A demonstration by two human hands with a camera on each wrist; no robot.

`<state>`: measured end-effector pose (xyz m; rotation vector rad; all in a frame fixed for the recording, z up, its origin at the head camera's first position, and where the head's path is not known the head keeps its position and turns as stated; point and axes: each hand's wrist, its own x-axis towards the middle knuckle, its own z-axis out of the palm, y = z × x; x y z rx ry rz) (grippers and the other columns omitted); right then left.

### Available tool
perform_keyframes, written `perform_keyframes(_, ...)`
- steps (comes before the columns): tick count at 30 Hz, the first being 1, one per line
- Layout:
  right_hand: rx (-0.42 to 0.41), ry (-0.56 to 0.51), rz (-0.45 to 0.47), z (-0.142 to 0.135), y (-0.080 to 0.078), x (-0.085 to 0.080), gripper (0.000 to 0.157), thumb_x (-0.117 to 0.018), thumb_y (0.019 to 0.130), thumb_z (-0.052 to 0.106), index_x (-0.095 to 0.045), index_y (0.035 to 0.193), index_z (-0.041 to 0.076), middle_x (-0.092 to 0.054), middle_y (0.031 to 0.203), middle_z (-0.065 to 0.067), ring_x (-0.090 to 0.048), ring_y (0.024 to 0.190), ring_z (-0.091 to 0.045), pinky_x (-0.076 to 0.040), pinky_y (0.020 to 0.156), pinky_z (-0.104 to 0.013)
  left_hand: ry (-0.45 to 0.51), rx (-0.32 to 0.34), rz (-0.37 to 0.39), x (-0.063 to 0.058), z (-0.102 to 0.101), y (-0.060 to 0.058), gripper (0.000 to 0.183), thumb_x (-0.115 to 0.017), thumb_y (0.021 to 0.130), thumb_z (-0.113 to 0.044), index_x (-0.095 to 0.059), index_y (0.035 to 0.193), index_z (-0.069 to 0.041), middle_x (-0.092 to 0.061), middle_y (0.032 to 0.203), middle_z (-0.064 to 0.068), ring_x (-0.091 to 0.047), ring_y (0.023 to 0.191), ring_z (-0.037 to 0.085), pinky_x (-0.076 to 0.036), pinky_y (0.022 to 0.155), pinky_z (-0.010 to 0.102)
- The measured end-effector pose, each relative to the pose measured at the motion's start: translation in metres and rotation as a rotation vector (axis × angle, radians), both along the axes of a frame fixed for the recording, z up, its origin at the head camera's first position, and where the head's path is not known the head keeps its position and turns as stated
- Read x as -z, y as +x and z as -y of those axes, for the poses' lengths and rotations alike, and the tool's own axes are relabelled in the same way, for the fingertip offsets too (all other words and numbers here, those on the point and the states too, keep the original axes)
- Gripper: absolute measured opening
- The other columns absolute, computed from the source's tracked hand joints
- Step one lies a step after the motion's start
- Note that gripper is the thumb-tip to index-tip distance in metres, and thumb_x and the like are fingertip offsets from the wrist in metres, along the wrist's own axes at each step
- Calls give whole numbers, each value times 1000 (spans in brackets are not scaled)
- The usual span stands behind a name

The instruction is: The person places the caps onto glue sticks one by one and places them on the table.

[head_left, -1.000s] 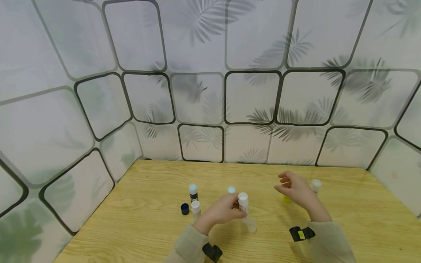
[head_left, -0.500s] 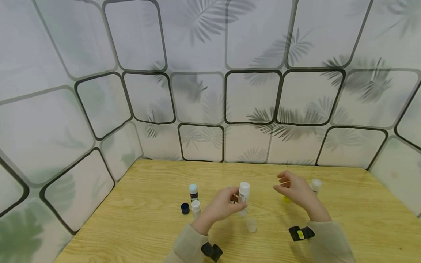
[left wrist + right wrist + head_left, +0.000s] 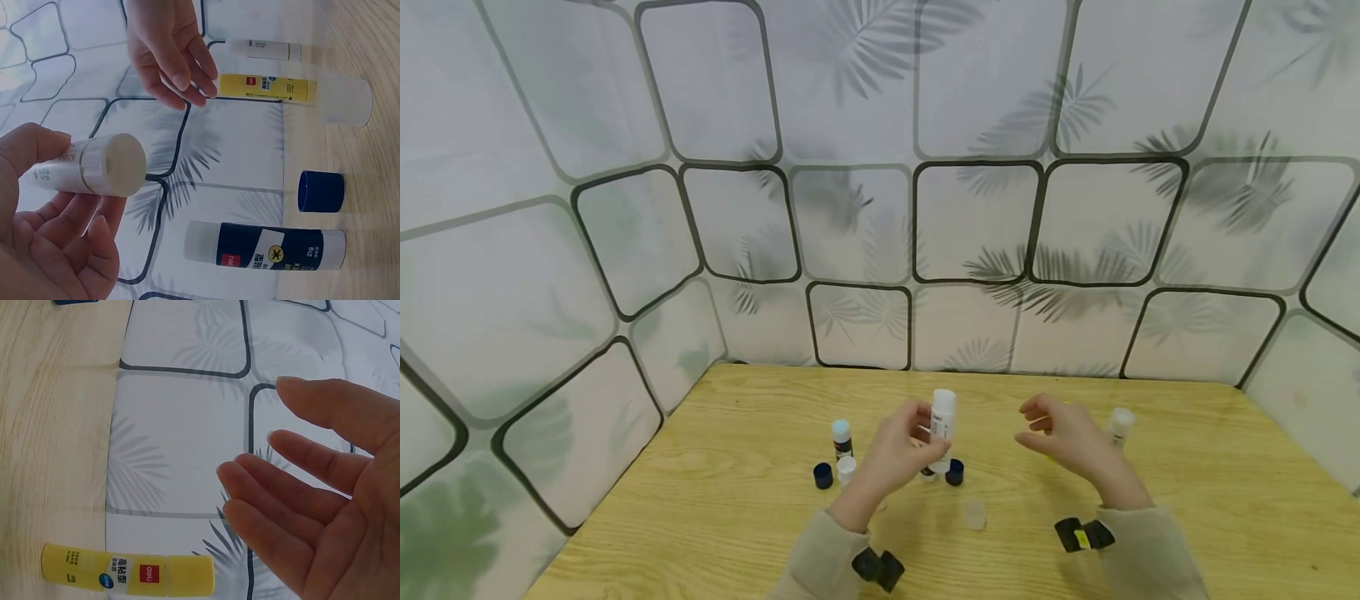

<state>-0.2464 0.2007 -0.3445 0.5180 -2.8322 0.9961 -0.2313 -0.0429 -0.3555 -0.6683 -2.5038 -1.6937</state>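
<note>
In the head view my left hand (image 3: 895, 446) grips a white glue stick (image 3: 943, 415) upright above the table, thumb on the near side. The left wrist view shows the same stick's round end toward the camera. Behind it stands a navy glue stick (image 3: 272, 247), with a navy cap (image 3: 954, 472) beside it. A translucent cap (image 3: 975, 513) rests on the table nearer to me. My right hand (image 3: 1063, 437) hovers with fingers loosely bent and nothing in them. Close by that hand is a yellow glue stick (image 3: 128, 573), largely hidden behind it in the head view.
Left of my left hand are another navy glue stick (image 3: 842, 440), a navy cap (image 3: 823, 476) and a white glue stick (image 3: 846, 470). One more white glue stick (image 3: 1121, 424) stands beyond my right wrist. Patterned cloth (image 3: 865, 325) walls off the back of the wooden table (image 3: 745, 500).
My left hand has raised the white glue stick away from the translucent cap and slightly left, uncovering the navy cap behind. My right hand has drifted slightly left.
</note>
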Motion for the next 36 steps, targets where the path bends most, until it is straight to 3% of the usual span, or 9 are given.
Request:
perform_keyframes(9, -115, 34, 23, 16, 0, 4, 27, -68, 77, 16, -57, 97, 1, -58, 95, -9, -57, 85, -25, -47, 72, -38, 5, -34, -86, -3, 3, 0, 26, -62, 83, -14, -56, 106, -5, -58, 95, 5, -53, 82, 17, -47, 59, 25)
perform_keyframes(21, -336, 115, 68, 34, 1, 17, 23, -72, 72, 12, -57, 87, 2, -58, 83, -7, -57, 74, -24, -47, 63, -30, 7, -57, -97, -6, 3, 1, 25, -62, 83, -17, -60, 106, -7, -58, 88, 0, -51, 77, 13, -45, 57, 25)
perform_keyframes(36, -316, 201, 262, 55, 9, 26, 27, -72, 71, 10, -58, 93, 4, -58, 87, -8, -55, 76, -26, -45, 63, -40, 14, -44, -85, -5, 3, 0, 27, -61, 83, -15, -60, 109, -5, -58, 88, 1, -52, 77, 13, -47, 56, 23)
